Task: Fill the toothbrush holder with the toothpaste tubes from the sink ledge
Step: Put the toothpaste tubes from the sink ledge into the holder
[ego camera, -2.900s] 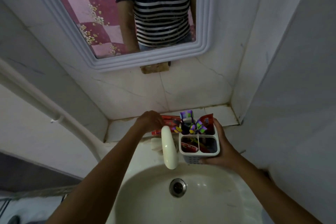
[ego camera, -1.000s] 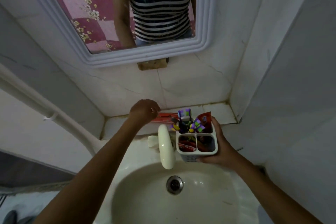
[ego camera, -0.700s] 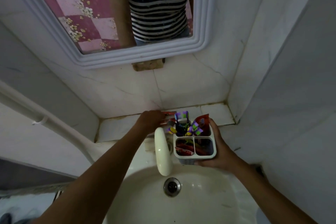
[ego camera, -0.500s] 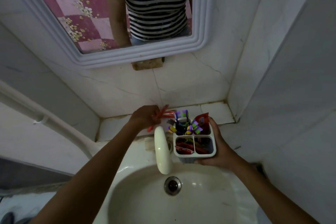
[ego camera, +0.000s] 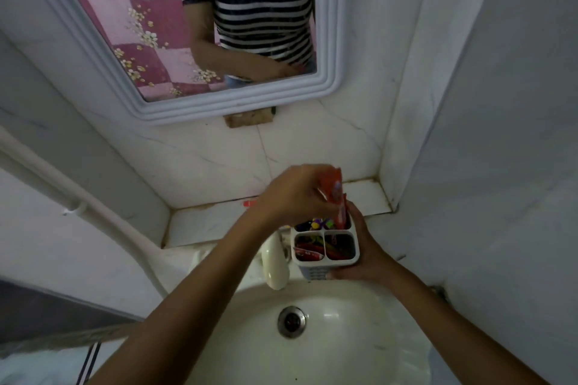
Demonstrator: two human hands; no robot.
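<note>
My right hand (ego camera: 364, 256) grips a white four-compartment toothbrush holder (ego camera: 325, 262) at the back rim of the sink. Red tubes lie in its two near compartments and colourful toothbrush ends show in the far left one. My left hand (ego camera: 294, 194) holds a red toothpaste tube (ego camera: 336, 197) upright, its lower end inside the holder's far right compartment. One more red tube (ego camera: 249, 203) lies on the tiled ledge (ego camera: 206, 222), mostly hidden behind my left wrist.
A cream tap (ego camera: 275, 262) juts over the basin (ego camera: 328, 337) just left of the holder. The drain (ego camera: 291, 321) sits below. A mirror (ego camera: 200, 25) hangs above the ledge. Tiled walls close in at the right, and a white pipe (ego camera: 78, 206) runs down the left.
My left hand has lifted the red tube off the ledge, swung it right and stood it upright into the holder's far right compartment. My right hand keeps the holder in place.
</note>
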